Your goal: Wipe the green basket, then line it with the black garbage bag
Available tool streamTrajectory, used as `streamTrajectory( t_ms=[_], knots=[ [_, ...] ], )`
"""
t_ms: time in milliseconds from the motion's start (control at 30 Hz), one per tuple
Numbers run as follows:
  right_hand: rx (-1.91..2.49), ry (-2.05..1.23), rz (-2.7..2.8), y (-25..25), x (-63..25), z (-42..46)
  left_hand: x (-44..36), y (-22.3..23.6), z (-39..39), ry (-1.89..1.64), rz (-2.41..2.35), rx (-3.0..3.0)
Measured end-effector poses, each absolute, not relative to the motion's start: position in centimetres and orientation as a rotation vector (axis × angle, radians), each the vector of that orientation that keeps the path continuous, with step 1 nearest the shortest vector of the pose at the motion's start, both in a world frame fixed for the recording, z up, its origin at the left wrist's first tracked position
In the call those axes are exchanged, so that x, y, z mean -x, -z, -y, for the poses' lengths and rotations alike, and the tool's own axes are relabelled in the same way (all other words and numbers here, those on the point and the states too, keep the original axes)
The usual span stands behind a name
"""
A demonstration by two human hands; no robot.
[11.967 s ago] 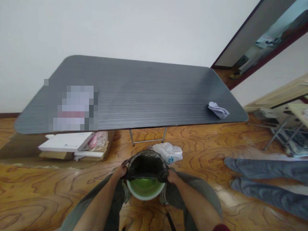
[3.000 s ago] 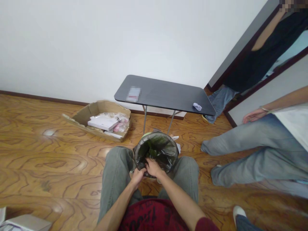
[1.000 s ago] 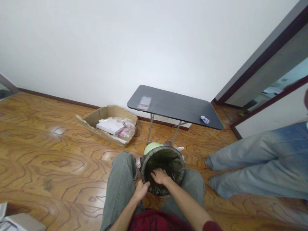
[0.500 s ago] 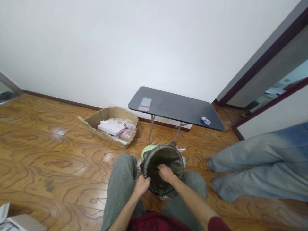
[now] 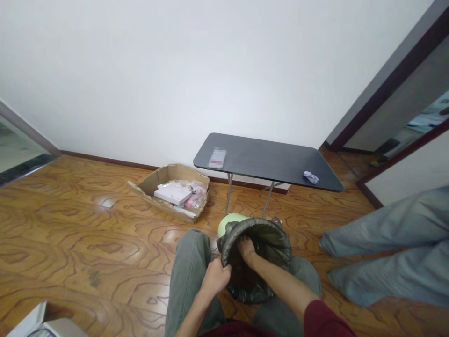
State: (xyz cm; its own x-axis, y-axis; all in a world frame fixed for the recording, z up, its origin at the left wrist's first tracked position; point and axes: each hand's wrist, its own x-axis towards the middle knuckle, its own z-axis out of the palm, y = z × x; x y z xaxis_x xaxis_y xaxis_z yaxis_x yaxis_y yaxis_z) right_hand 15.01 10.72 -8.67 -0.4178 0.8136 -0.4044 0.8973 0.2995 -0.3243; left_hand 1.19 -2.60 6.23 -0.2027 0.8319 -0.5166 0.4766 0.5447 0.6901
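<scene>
Between my knees a trash bin lined with a dark plastic bag is tilted, its mouth facing me. My left hand is closed around the near left of the rim, gripping the bag's edge. My right hand reaches inside the bin, its fingers apart against the liner on the inner left wall; the fingertips are partly hidden in shadow. A pale green rounded surface shows behind the rim.
A black folding table stands by the wall, bearing a blurred white packet and a crumpled pale item. Left of it lies an open cardboard box with packaging. A person's jeans-clad legs are at right; a white box sits lower left.
The view has shifted left, so the scene appears further right. My right hand has moved deeper toward the bin's inner left wall. The left hand keeps its hold on the rim.
</scene>
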Motion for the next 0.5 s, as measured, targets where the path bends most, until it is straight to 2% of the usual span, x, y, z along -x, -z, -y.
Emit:
streamTrajectory(
  t_ms=[167,500],
  knots=[
    [-1.373,0.434,-2.316,8.2,-15.0,-11.4,-1.1,-7.2,2.9,-0.512,-1.799,-1.059],
    [-1.253,0.391,-2.323,8.9,-16.8,-12.8,-1.7,-8.5,3.5,-0.557,-1.773,-0.969]
  ],
)
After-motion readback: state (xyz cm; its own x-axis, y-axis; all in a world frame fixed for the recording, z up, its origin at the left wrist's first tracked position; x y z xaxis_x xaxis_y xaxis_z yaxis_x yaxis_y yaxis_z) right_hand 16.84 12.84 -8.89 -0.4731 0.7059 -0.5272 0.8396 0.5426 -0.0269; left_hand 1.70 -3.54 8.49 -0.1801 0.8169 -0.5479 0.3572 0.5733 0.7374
